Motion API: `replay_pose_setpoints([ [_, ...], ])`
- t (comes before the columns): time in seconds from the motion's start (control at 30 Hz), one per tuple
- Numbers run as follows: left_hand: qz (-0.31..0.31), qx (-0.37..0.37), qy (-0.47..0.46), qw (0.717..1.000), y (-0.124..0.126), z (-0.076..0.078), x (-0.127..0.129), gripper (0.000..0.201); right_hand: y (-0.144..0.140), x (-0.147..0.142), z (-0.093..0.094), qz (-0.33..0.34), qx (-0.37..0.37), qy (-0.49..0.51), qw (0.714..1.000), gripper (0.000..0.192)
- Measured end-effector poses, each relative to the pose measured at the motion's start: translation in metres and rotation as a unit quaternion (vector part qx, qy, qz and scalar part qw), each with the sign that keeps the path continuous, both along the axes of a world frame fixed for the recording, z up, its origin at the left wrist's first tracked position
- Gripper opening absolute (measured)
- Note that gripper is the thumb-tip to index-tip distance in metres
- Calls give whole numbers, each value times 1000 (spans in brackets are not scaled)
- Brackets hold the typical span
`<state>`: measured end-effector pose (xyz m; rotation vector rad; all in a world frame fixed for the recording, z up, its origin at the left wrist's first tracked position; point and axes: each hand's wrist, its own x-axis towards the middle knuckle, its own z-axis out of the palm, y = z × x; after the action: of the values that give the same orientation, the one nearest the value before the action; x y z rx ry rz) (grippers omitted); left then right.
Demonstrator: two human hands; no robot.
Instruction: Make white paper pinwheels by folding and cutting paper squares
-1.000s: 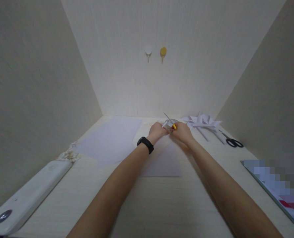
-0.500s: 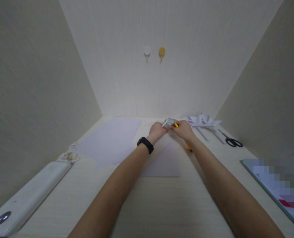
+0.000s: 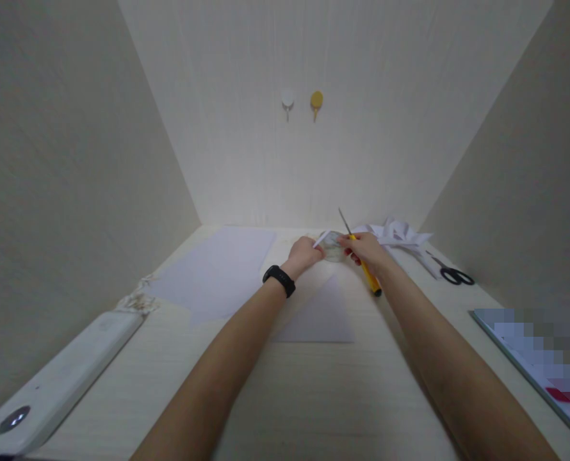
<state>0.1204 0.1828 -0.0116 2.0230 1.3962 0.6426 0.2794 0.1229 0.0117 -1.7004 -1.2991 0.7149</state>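
A: Status on the hands?

B: Left hand (image 3: pixel 305 251) pinches a loose white strip (image 3: pixel 321 239) at the edge of a clear tape roll (image 3: pixel 333 246), grip closed on the strip. Right hand (image 3: pixel 367 251) is wrapped shut around a yellow-handled knife (image 3: pixel 364 267), blade up and tilted back, handle end down near the bench (image 3: pixel 314 397).

A: Where's the roll?

B: Between both hands, far end of the bench, just past the triangular paper sheet (image 3: pixel 319 316). Can't tell if it rests on the bench or is lifted.

A: Handling?

B: My read: roll is light, stiff ring, slick sides, so hold it by the outer rim. Strip is thin, floppy, probably sticky; pinch the very end only. Knife is rigid and sharp, so grip stays on the handle.

A: Anything close by?

B: Folded white paper (image 3: pixel 400 235) just right of the knife hand, black scissors (image 3: pixel 451 274) beyond that. Big paper sheet (image 3: pixel 218 272) to the left.
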Motion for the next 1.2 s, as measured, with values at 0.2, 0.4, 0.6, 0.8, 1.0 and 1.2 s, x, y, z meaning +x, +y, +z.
replay_pose_setpoints([
  [0.2, -7, 14, 21, 1000, -4, 2, -4, 15, 7, 6, -7, 5, -42, -71, 997, 29],
  [0.4, -22, 29, 38, 999, -6, 1, -9, 15, 2, 5, -3, 77, -50, -32, 995, 19],
  [0.6, -12, 27, 48, 998, -14, 6, -6, 15, 8, 3, -6, 37, -55, -162, 984, 30],
  [0.8, -27, 31, 56, 998, -18, 4, -8, 13, 11, 3, -10, -18, -41, -212, 976, 34],
  [1.0, -7, -27, 0, 1000, -1, -5, -22, 19, 7, 5, -13, 11, -26, -165, 986, 34],
  [1.2, -4, -58, -34, 998, 2, -1, -25, 20, 1, 8, 2, -22, -4, -121, 992, 36],
])
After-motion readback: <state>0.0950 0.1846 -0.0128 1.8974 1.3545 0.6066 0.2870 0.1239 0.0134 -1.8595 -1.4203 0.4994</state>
